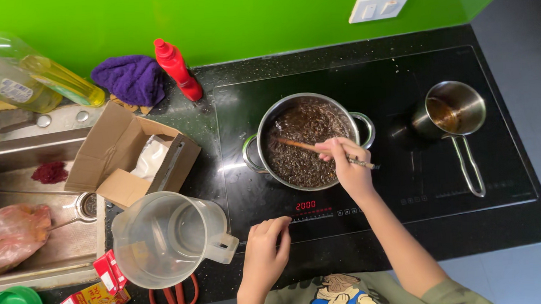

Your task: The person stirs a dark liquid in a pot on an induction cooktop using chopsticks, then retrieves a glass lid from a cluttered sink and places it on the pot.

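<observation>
A steel pot (360, 121) of dark brown liquid with small pieces sits on the black induction cooktop (396, 84). My right hand (348, 163) is over the pot's near rim, holding a wooden chopstick (298, 145) whose tip is in the liquid. My left hand (268, 248) rests with curled fingers on the cooktop's front edge, beside the lit red control display (305, 205).
A small steel saucepan (456, 108) stands at the right of the cooktop. A clear plastic jug (167, 237), an open cardboard box (132, 156), red-handled scissors (174, 299), a red squeeze bottle (178, 69), a purple cloth (129, 78) and the sink (31, 183) lie to the left.
</observation>
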